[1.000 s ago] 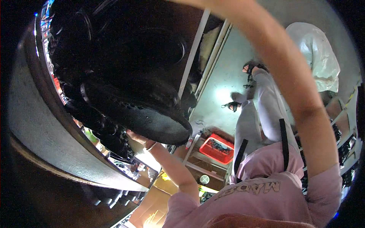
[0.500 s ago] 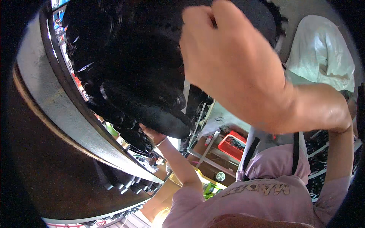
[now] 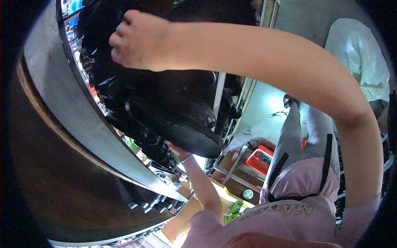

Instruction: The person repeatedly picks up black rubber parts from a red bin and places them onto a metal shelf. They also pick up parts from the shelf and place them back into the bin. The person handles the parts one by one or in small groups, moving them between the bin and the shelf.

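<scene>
A large mass of black, glossy, hair-like bundles (image 3: 165, 95) fills the upper middle, with wavy, curly edges at its left side. Across its far part reaches my right arm. My right hand (image 3: 140, 41) is closed, knuckles up, over the black mass; whatever its fingers hold is hidden beneath it. My left hand (image 3: 178, 152) is closed against the lower end of the bundles, its fingers partly covered by the black strands. Just beside it lies a smooth, dark, rounded flap (image 3: 194, 138) of the same mass.
A curved grey metal rim (image 3: 82, 107) runs along the left, beside a dark brown surface (image 3: 53, 165). To the right stand a red basket (image 3: 260, 159) with dark bits on a rack, and a white bag (image 3: 351, 53). Black strands lie on the pale floor (image 3: 264, 103).
My right hand has swept left across the black mass, its forearm now stretched over it. My left hand stays at the lower end. The view has shifted slightly, showing more floor and my legs.
</scene>
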A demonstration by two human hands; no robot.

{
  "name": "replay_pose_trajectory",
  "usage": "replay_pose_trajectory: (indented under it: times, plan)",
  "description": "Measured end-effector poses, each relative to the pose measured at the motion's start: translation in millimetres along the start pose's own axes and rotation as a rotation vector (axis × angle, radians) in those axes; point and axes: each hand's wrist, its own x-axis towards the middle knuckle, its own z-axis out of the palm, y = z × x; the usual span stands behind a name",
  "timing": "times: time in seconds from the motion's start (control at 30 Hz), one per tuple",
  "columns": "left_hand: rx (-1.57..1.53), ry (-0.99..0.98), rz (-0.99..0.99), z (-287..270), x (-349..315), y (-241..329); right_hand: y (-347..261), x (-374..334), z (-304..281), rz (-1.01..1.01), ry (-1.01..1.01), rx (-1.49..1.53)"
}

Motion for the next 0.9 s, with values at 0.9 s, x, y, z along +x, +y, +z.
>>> replay_pose_trajectory:
  times: [0.9]
  plan:
    - [-0.063, 0.074, 0.023, -26, 16, 0, 158, 62, 75, 0.411, 0.326, 0.029]
